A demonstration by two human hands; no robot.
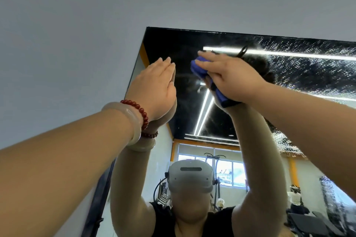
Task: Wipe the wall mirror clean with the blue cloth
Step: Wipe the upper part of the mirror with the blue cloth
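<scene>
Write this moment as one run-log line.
stage: wiping mirror upper left | right hand: presses blue cloth on mirror | left hand: flat on mirror | droplets: upper right

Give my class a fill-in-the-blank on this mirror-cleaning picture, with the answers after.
The right hand presses a ____ cloth on the mirror.
The left hand rests ____ against the mirror.
Droplets cover the mirror's upper ____ area.
Answers: blue, flat, right.
</scene>
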